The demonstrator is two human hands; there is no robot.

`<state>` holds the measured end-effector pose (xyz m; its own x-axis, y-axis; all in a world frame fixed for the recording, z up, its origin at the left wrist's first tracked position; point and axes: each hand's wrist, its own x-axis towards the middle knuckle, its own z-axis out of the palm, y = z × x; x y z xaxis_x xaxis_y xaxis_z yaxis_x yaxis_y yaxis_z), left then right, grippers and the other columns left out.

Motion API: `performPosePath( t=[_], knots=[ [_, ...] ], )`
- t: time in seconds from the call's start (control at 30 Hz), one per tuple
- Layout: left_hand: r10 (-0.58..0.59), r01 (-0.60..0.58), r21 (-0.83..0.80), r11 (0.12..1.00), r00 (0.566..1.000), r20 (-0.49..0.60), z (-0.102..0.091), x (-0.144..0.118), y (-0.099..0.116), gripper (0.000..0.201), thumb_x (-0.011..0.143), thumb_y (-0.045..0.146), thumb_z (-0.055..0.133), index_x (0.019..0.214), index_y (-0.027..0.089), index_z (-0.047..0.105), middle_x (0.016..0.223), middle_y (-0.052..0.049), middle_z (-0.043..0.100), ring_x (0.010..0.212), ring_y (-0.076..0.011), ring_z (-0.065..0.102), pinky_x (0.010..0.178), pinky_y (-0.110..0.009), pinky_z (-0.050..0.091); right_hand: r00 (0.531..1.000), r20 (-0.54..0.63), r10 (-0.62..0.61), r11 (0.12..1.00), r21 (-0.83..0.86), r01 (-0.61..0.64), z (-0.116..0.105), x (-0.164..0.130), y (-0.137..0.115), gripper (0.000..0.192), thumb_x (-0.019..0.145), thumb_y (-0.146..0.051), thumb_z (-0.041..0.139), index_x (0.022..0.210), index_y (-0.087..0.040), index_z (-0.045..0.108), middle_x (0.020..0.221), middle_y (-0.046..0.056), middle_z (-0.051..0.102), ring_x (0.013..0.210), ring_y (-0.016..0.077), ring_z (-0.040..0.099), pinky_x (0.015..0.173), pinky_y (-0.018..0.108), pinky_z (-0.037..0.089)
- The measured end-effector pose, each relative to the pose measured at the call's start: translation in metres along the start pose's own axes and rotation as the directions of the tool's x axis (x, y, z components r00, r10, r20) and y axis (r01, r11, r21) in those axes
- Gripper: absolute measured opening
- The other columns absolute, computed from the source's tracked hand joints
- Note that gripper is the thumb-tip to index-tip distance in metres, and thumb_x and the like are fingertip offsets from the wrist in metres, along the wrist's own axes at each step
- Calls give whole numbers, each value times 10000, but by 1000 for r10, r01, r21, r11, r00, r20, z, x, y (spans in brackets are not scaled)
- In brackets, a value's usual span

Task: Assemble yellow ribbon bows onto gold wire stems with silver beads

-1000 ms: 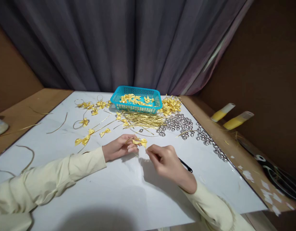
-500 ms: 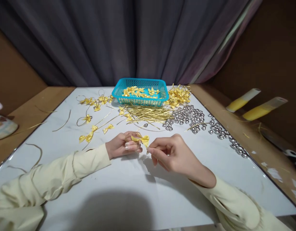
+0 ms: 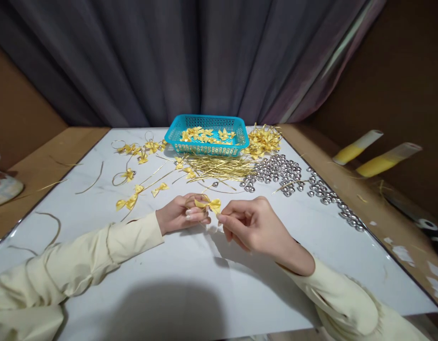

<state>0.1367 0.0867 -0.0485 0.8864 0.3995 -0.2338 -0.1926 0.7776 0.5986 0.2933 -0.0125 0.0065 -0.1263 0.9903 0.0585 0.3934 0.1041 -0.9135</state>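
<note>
Holding one yellow bow (image 3: 214,205) up between both hands, just above the table (image 3: 89,208). Left hand (image 3: 183,214): fingers curled round the bow's near end, thumb side up, thin gold cord loop (image 3: 196,194) at the same fingertips. Looks like this side is the anchor, keeping the knot clear of the palm and in sight. Right hand (image 3: 258,226): thumb and index pinched on the bow's hanging tail, other fingers folded loosely under; likely a fine tip grip because the tail is so narrow. Bow sits directly between the two sets of fingertips, tilted slightly, touching both.

Beyond the fingertips: bundle of gold cords (image 3: 222,169), then blue basket (image 3: 171,140) with more bows inside. Silver beads (image 3: 278,168) spread beyond and to the right of the right fingers, probably there for easy reach. Loose bow (image 3: 159,189) lies left of the left fingers, a bit farther out. Pile of bows (image 3: 263,139) beside the basket, well past the right fingers. Space nearest the wrists probably left for working room.
</note>
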Motion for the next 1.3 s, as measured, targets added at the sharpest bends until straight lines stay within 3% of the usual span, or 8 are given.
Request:
performPosePath(
  t=[0.33,0.6,0.93,1.03,1.2,1.3],
  knots=[
    [2,-2,-23,1000,1000,6,1,0,0,156,602,67,643,556,114,501,346,82,365,297,-20,312,555,-229,425,999,-27,-25,999,-40,24,1,1,2,240,775,-129,494,542,-130,552,412,-13,537,332,49,389,389,181,289],
    [30,-30,-18,999,1000,7,-1,2,-1,108,657,55,600,575,99,545,357,67,390,318,-27,310,551,-228,434,990,-109,-87,982,-179,66,13,-3,4,261,787,-130,473,534,-140,539,386,-34,478,336,48,342,402,194,243],
    [53,-53,27,998,999,-10,0,1,-1,109,625,74,645,587,108,548,373,74,388,329,-28,330,594,-239,450,933,-199,-301,903,-373,212,23,-5,10,232,792,-104,429,568,-162,446,413,-62,372,356,45,279,402,187,205],
    [51,-50,48,998,999,-11,1,1,0,139,652,77,639,571,109,531,371,74,376,328,-29,335,606,-235,449,910,-149,-388,836,-472,279,23,-6,15,204,788,-95,397,604,-162,453,429,-60,359,364,57,254,400,198,192],
    [37,-36,72,997,999,-8,2,1,0,154,676,103,642,572,111,530,376,75,381,337,-31,345,620,-231,452,884,40,-465,667,-641,380,22,-7,21,216,764,-66,327,658,-132,502,456,-12,423,407,98,264,428,244,192],
    [33,-32,86,996,999,-13,2,0,0,134,670,103,653,588,104,547,359,73,382,334,-34,362,621,-227,446,915,19,-404,747,-571,341,16,-6,16,221,759,-77,339,649,-128,524,442,-21,410,390,87,268,425,232,199]
  ],
)
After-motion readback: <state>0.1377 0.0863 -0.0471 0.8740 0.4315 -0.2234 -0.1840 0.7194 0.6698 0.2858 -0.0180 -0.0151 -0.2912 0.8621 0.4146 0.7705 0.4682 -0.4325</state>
